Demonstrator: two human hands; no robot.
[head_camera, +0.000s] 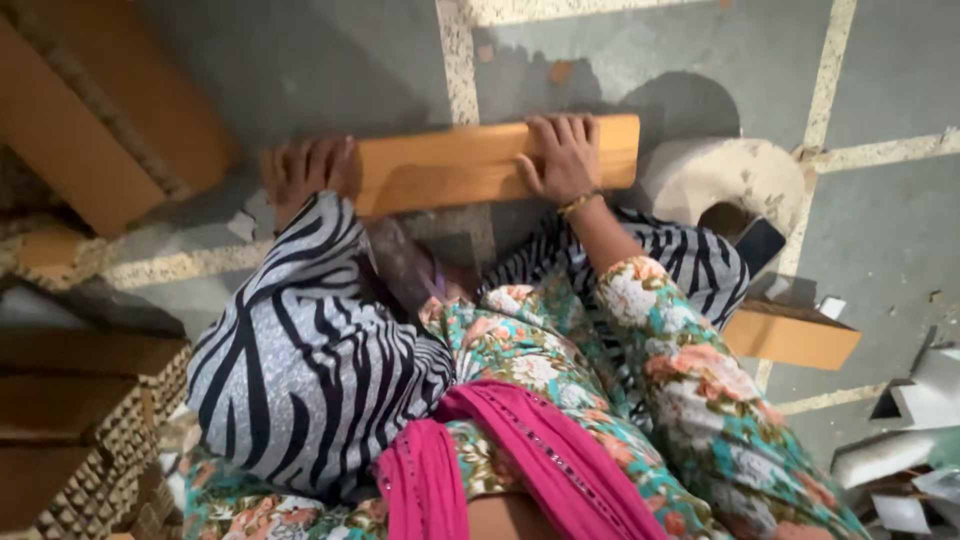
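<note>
A long flat brown cardboard piece (470, 165) lies across the grey floor in front of my knees. My left hand (300, 170) grips its left end, partly hidden behind my striped knee. My right hand (562, 155), a bangle on its wrist, presses flat on the piece near its right end. My legs in zebra-striped cloth, a floral top and a pink scarf fill the lower view.
Brown cardboard stacks (90, 120) stand at the upper left and honeycomb board stacks (80, 420) at the lower left. A white tape roll (715, 175) lies right of the piece, a small brown box (790, 335) below it, white scraps (910, 450) at the lower right.
</note>
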